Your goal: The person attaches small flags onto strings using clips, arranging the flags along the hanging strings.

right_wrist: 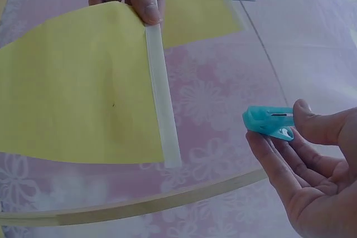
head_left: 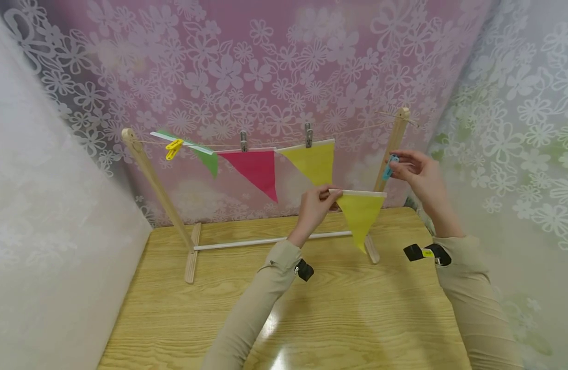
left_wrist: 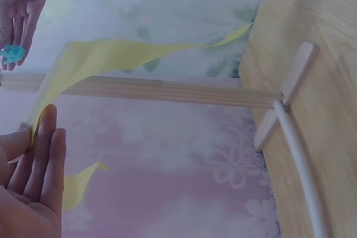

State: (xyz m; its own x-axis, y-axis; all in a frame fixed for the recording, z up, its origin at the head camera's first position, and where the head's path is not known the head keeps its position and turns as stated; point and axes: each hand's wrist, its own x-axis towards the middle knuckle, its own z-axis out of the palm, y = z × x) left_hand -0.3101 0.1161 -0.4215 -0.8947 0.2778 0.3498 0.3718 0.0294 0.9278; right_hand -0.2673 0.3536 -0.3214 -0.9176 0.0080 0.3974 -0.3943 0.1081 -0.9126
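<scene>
My left hand (head_left: 315, 209) pinches the white-edged top left corner of a loose yellow triangular flag (head_left: 362, 213), which hangs point down in front of the string. Beside the right post, my right hand (head_left: 422, 177) holds a blue clothespin (head_left: 390, 167) between thumb and fingers. In the right wrist view that clothespin (right_wrist: 270, 121) lies apart from the flag's white edge (right_wrist: 163, 96). Behind the left hand, another yellow flag (head_left: 314, 160) hangs from the string (head_left: 358, 129) by a metal clip (head_left: 308, 134). The left hand hides part of its lower end.
A red flag (head_left: 256, 169) hangs by a metal clip (head_left: 243, 140). Farther left, a green flag (head_left: 205, 156) is tilted under a yellow clothespin (head_left: 174, 149). Wooden posts (head_left: 159, 190) hold the string, joined low by a white rod (head_left: 247, 243) above the wooden table (head_left: 330, 313).
</scene>
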